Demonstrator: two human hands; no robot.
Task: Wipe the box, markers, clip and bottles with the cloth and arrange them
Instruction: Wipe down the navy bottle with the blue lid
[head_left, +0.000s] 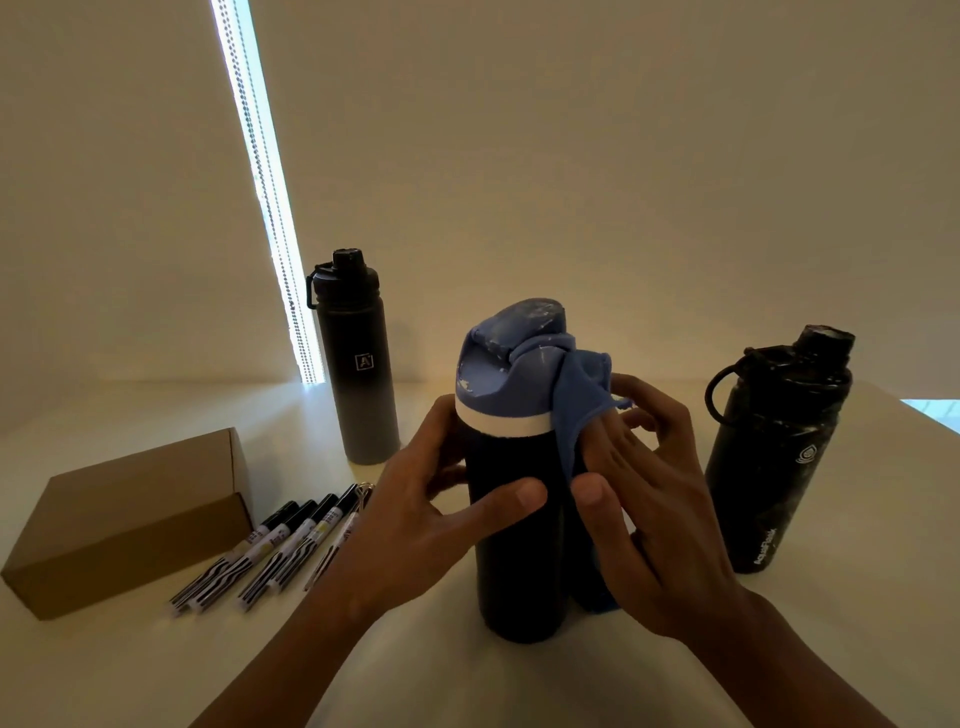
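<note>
A dark bottle with a blue lid (511, 551) stands upright in the middle of the white table. My left hand (415, 514) grips its left side just under the white band. My right hand (644, 499) presses a blue cloth (576, 395) against the bottle's right side and lid. A tall grey-black bottle (358, 364) stands at the back left. A black speckled bottle with a loop (774, 457) stands on the right. A brown cardboard box (130, 514) lies at the left. Several markers (270, 556) lie beside it, with a clip (366, 488) partly hidden behind my left hand.
The white table (519, 686) meets a plain wall behind. A bright slit of window with a bead chain (270, 208) runs down the back left. The table's right edge (930, 415) lies just beyond the speckled bottle.
</note>
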